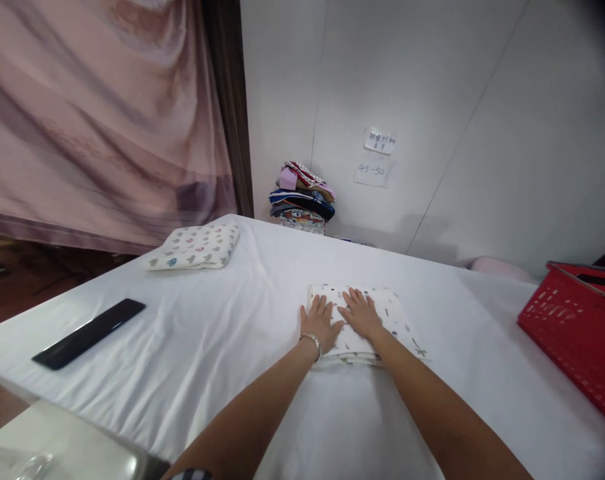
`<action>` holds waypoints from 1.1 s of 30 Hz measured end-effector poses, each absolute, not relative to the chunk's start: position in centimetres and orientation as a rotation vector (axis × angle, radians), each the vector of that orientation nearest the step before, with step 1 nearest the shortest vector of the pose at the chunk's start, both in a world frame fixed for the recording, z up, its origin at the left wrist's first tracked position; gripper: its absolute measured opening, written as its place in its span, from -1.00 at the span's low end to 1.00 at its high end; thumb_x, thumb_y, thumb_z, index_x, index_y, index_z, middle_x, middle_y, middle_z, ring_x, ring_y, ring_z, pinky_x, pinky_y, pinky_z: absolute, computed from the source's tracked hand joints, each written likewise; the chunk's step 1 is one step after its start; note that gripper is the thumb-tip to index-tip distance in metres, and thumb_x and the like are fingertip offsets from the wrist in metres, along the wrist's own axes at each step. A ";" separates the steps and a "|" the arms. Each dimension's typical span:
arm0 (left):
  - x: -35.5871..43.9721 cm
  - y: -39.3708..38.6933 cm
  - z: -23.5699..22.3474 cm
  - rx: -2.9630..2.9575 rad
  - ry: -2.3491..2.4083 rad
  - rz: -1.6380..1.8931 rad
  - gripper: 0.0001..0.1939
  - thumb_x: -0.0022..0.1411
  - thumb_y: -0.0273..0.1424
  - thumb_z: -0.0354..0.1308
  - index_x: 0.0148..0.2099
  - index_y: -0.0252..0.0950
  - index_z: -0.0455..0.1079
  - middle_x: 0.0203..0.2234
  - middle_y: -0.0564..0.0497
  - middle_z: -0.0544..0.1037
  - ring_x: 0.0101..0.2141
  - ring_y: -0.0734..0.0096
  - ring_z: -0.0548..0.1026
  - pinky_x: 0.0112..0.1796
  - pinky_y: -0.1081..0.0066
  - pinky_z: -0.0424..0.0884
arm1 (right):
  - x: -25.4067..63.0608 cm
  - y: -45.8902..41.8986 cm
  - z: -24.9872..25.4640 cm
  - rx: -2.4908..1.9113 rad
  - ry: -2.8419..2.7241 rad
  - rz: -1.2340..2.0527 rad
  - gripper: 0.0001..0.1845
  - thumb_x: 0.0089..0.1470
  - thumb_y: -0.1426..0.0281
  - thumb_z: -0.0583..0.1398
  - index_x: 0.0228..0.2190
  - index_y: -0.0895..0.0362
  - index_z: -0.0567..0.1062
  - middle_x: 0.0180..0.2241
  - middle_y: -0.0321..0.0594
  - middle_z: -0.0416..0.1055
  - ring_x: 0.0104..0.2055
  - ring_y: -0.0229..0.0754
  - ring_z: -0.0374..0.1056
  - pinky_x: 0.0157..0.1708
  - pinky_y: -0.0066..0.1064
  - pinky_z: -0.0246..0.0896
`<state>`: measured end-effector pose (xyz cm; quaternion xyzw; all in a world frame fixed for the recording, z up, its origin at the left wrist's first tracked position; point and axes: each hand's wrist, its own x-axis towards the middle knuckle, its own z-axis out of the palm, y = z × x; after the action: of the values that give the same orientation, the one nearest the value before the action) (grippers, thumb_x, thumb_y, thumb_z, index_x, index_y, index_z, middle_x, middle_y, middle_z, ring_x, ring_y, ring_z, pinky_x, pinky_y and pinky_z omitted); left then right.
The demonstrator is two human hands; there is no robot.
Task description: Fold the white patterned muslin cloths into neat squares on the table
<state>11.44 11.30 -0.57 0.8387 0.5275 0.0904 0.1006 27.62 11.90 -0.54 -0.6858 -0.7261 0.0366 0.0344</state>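
Observation:
A folded white cloth with small coloured marks (397, 317) lies on the white-covered table (207, 340), a little right of centre. My left hand (318, 321) rests flat on the cloth's left edge, fingers spread, a bracelet on its wrist. My right hand (359, 312) lies flat on the cloth beside it, fingers stretched out and pointing away from me. Both hands press down on the cloth and hold nothing.
Another folded patterned cloth (195, 246) sits at the table's far left. A long black flat object (89, 333) lies near the left edge. A red plastic basket (577, 330) stands at the right. A pile of folded clothes (302, 197) rests against the wall below two paper notes (375, 160).

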 end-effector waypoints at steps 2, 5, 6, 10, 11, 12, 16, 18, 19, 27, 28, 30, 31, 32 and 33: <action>11.4 11.5 0.0 2.482 1.544 0.247 -0.34 0.14 -0.01 -0.34 0.21 -0.20 -0.06 0.21 0.02 -0.17 0.18 0.16 -0.31 0.05 -0.10 -0.27 | 27.8 11.9 -0.5 -2.095 -2.231 0.120 -0.32 0.08 0.01 -0.29 0.15 0.06 -0.07 0.22 -0.20 -0.29 0.23 -0.12 -0.42 0.10 -0.09 -0.46; 11.7 12.5 1.7 2.470 1.558 0.220 -0.32 0.11 0.02 -0.29 0.20 -0.22 -0.01 0.20 -0.04 -0.10 0.18 0.12 -0.26 0.05 -0.09 -0.26 | 27.9 11.9 -0.4 -2.092 -2.233 0.125 -0.33 0.08 0.01 -0.29 0.15 0.06 -0.07 0.22 -0.20 -0.29 0.23 -0.11 -0.42 0.10 -0.08 -0.46; 11.9 13.0 2.2 2.470 1.576 0.237 -0.31 0.11 0.02 -0.30 0.19 -0.23 -0.01 0.20 -0.05 -0.11 0.18 0.11 -0.26 0.05 -0.08 -0.26 | 27.9 11.9 -0.4 -2.091 -2.233 0.117 -0.34 0.08 0.02 -0.29 0.15 0.06 -0.07 0.22 -0.21 -0.29 0.23 -0.12 -0.41 0.11 -0.09 -0.46; 12.3 15.0 2.6 2.494 1.613 0.256 -0.31 0.13 0.01 -0.35 0.21 -0.25 -0.06 0.21 -0.01 -0.17 0.18 0.18 -0.32 0.08 -0.01 -0.31 | 27.8 11.8 -0.5 -2.104 -2.230 0.078 -0.35 0.09 0.03 -0.27 0.15 0.05 -0.08 0.22 -0.22 -0.28 0.23 -0.13 -0.41 0.11 -0.09 -0.45; 12.2 15.2 2.1 2.468 1.625 0.216 -0.31 0.14 0.00 -0.36 0.22 -0.26 -0.07 0.21 -0.02 -0.16 0.18 0.18 -0.31 0.08 -0.01 -0.29 | 27.7 11.8 -0.5 -2.107 -2.230 0.082 -0.35 0.09 0.03 -0.28 0.15 0.04 -0.07 0.22 -0.21 -0.28 0.23 -0.12 -0.41 0.10 -0.09 -0.44; 12.1 15.4 1.6 2.452 1.636 0.225 -0.33 0.15 -0.02 -0.39 0.22 -0.25 -0.09 0.21 0.00 -0.17 0.18 0.19 -0.30 0.08 -0.01 -0.26 | 27.6 11.8 -0.4 -2.108 -2.232 0.092 -0.34 0.09 0.02 -0.29 0.15 0.04 -0.07 0.22 -0.21 -0.28 0.23 -0.12 -0.41 0.10 -0.09 -0.44; 11.7 15.3 -0.2 2.443 1.679 0.287 -0.35 0.17 -0.03 -0.42 0.23 -0.19 -0.11 0.21 0.07 -0.21 0.18 0.22 -0.30 0.08 0.00 -0.23 | 27.7 12.2 0.3 -2.062 -2.264 0.196 -0.32 0.07 -0.01 -0.30 0.15 0.05 -0.07 0.22 -0.21 -0.31 0.23 -0.10 -0.43 0.10 -0.09 -0.45; 11.6 15.2 -0.3 2.443 1.683 0.293 -0.35 0.17 -0.03 -0.41 0.23 -0.19 -0.10 0.21 0.07 -0.19 0.18 0.21 -0.28 0.08 -0.01 -0.22 | 29.0 12.5 0.8 -2.033 -2.301 0.272 -0.32 0.06 -0.02 -0.26 0.14 0.02 -0.04 0.22 -0.21 -0.28 0.23 -0.08 -0.39 0.10 -0.08 -0.42; 11.6 15.1 -0.2 2.441 1.683 0.294 -0.35 0.17 -0.03 -0.41 0.23 -0.20 -0.10 0.21 0.07 -0.19 0.18 0.21 -0.28 0.08 -0.01 -0.21 | 30.1 12.5 0.9 -2.044 -2.290 0.276 -0.33 0.06 -0.02 -0.24 0.13 0.01 -0.02 0.21 -0.21 -0.26 0.23 -0.07 -0.38 0.10 -0.06 -0.42; 11.7 15.1 -0.3 2.457 1.677 0.309 -0.34 0.15 0.01 -0.44 0.23 -0.17 -0.11 0.21 0.10 -0.19 0.18 0.21 -0.29 0.07 -0.02 -0.21 | 38.4 11.0 -1.7 -2.329 -1.846 0.186 -0.27 0.02 -0.06 -0.26 0.14 0.02 -0.06 0.22 -0.25 -0.28 0.21 0.04 -0.30 0.04 -0.02 -0.18; 11.8 15.1 -0.4 2.453 1.678 0.310 -0.34 0.15 0.01 -0.43 0.22 -0.17 -0.11 0.21 0.09 -0.19 0.18 0.21 -0.30 0.08 -0.01 -0.21 | 38.5 11.0 -1.9 -2.330 -1.852 0.183 -0.27 0.02 -0.07 -0.26 0.14 0.03 -0.05 0.22 -0.25 -0.28 0.21 0.04 -0.30 0.04 -0.03 -0.17; 11.9 15.3 -0.3 2.435 1.666 0.306 -0.33 0.15 0.01 -0.42 0.23 -0.17 -0.11 0.21 0.09 -0.20 0.18 0.21 -0.31 0.08 0.00 -0.21 | 38.4 10.9 -1.8 -2.333 -1.866 0.178 -0.27 0.03 -0.06 -0.26 0.14 0.04 -0.06 0.22 -0.25 -0.29 0.21 0.04 -0.30 0.04 -0.05 -0.17; 11.9 15.4 -0.2 2.419 1.653 0.301 -0.33 0.15 0.02 -0.41 0.23 -0.18 -0.12 0.22 0.08 -0.21 0.18 0.21 -0.31 0.08 0.00 -0.19 | 38.2 11.0 -1.5 -2.338 -1.870 0.182 -0.28 0.03 -0.05 -0.26 0.15 0.04 -0.06 0.22 -0.25 -0.29 0.21 0.03 -0.30 0.05 -0.05 -0.17; 11.8 15.5 0.0 2.403 1.631 0.289 -0.32 0.14 0.02 -0.39 0.23 -0.18 -0.13 0.22 0.08 -0.22 0.18 0.21 -0.32 0.08 0.01 -0.18 | 38.1 10.9 -1.2 -2.344 -1.875 0.191 -0.28 0.03 -0.04 -0.26 0.15 0.04 -0.07 0.22 -0.25 -0.30 0.21 0.03 -0.31 0.05 -0.05 -0.18; 11.6 15.5 0.1 2.385 1.602 0.273 -0.31 0.13 0.03 -0.36 0.23 -0.19 -0.13 0.22 0.08 -0.24 0.18 0.20 -0.33 0.07 0.02 -0.15 | 38.0 10.9 -0.7 -2.350 -1.880 0.210 -0.29 0.04 -0.03 -0.26 0.15 0.05 -0.08 0.22 -0.25 -0.31 0.21 0.03 -0.32 0.05 -0.05 -0.18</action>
<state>11.65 15.55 0.12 0.8196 0.5506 0.0939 0.1275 38.04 10.93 -0.74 -0.7775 -0.6219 0.0695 0.0625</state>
